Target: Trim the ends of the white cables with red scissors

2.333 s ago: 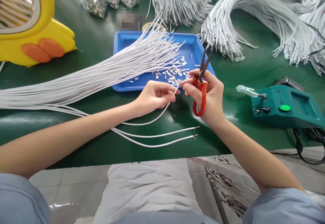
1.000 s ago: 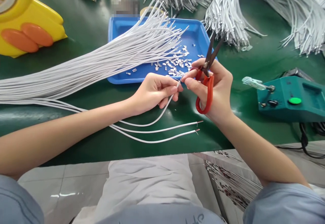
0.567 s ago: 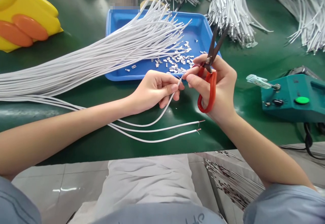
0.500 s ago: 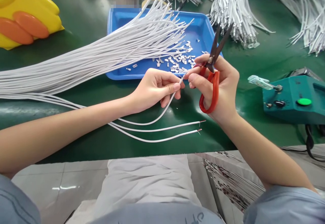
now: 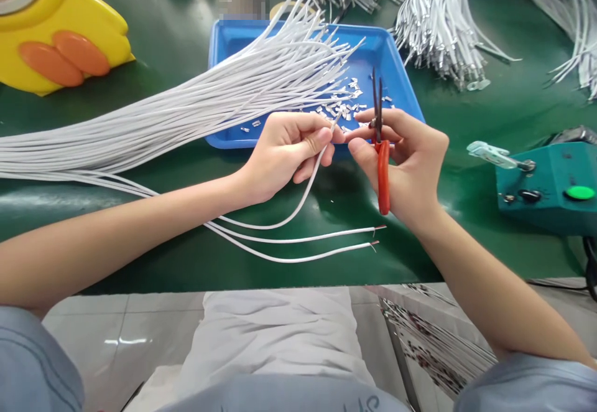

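My left hand (image 5: 298, 149) pinches a white wire (image 5: 305, 197) near its end, between thumb and forefinger. Close by on the right, my right hand (image 5: 403, 157) holds scissors (image 5: 383, 175) with red handles, their dark blades pointing up and slightly parted. The right fingertips are near the wire's tip. Two more white wires (image 5: 298, 261) lie below on the green table, with bare copper-coloured strands at their ends. Behind my hands, a thick bundle of white wires (image 5: 186, 107) rests across a blue tray (image 5: 410, 101) that holds many small metal pieces (image 5: 347, 110).
A yellow and orange plastic object (image 5: 69, 32) stands at the far left. To the right is a green machine (image 5: 550, 182) with a light-green button. More white wire bundles (image 5: 438, 32) lie at the back right. Below the table edge, wires lie on a rack (image 5: 433, 331).
The scissors have turned in my right hand, their blades now closer together and pointing straighter up. My left hand still pinches the wire. The whole view has shifted slightly.
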The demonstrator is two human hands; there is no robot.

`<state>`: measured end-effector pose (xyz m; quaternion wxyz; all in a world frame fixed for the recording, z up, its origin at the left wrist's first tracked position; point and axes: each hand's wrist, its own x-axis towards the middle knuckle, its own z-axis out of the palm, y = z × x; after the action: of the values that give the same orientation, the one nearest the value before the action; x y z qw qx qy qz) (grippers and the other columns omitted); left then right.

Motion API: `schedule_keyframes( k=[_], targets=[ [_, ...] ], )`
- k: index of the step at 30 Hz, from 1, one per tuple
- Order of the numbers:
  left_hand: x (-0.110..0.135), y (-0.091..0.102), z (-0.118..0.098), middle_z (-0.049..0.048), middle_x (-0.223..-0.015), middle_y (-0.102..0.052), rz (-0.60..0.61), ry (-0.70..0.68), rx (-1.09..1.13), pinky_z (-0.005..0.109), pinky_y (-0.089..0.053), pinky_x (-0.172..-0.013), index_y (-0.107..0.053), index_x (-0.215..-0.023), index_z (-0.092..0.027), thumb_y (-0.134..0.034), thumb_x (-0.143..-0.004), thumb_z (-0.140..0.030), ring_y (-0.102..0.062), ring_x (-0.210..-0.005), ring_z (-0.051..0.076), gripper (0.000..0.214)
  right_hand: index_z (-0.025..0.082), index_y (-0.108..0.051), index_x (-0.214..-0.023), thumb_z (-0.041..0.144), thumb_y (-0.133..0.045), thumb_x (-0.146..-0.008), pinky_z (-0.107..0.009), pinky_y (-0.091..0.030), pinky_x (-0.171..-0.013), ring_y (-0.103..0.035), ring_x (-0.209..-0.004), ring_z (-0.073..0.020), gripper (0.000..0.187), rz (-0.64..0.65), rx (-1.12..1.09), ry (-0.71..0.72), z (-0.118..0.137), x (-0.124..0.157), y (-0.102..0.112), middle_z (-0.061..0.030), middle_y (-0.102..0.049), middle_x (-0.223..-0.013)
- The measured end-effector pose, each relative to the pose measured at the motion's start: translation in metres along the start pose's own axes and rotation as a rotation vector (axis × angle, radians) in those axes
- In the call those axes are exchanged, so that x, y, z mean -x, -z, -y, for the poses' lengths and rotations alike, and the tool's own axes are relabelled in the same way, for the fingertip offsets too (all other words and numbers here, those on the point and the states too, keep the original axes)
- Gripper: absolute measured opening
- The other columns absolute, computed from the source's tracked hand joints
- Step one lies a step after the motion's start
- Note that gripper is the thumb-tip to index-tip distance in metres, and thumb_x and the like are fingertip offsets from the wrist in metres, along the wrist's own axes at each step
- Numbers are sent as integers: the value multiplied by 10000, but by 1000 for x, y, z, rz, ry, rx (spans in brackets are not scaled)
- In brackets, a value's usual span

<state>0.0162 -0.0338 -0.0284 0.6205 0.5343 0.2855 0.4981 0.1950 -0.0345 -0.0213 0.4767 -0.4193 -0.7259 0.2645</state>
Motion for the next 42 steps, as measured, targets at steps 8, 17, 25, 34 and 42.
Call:
schedule_keyframes(
  k=[8,17,25,34,42],
  targets=[
    [2,-4,0,-10,-577,-613,25,-55,-86,138,-315,-332,-688,-756,-114,-725,-818,-345,-444,-358,5,242,267,-643,-935,261,-753,-756,-289,-561,-620,-687,-706,-145,210,-63,-156,-43,6,0,0,28,-684,-802],
    [3,-5,2,-12,-574,-618,-17,-179,-338,175,-410,-420,-687,-668,-143,-802,-720,-278,-504,-469,48,185,274,-665,-922,205,-792,-726,-307,-586,-712,-683,-709,-144,243,40,-342,-107,8,-2,3,39,-676,-752],
    [7,-5,6,1,-562,-638,-69,-232,-504,215,-388,-420,-663,-610,-171,-792,-723,-274,-506,-467,72,200,260,-658,-923,163,-815,-687,-272,-537,-579,-657,-660,-129,300,80,-280,-72,9,-2,3,46,-647,-705],
    [11,-9,8,-12,-545,-608,-128,-158,-513,194,-399,-429,-616,-607,-148,-734,-748,-174,-525,-479,70,186,240,-653,-891,181,-789,-700,-281,-556,-581,-625,-596,-115,242,-19,-210,-159,13,3,-4,48,-647,-674],
    [2,2,7,9,-594,-627,9,-198,-354,178,-451,-527,-621,-643,-122,-609,-854,-144,-553,-547,57,213,257,-706,-890,157,-787,-685,-261,-509,-560,-643,-645,-136,242,32,-64,-82,1,-6,4,33,-653,-728]
  ],
)
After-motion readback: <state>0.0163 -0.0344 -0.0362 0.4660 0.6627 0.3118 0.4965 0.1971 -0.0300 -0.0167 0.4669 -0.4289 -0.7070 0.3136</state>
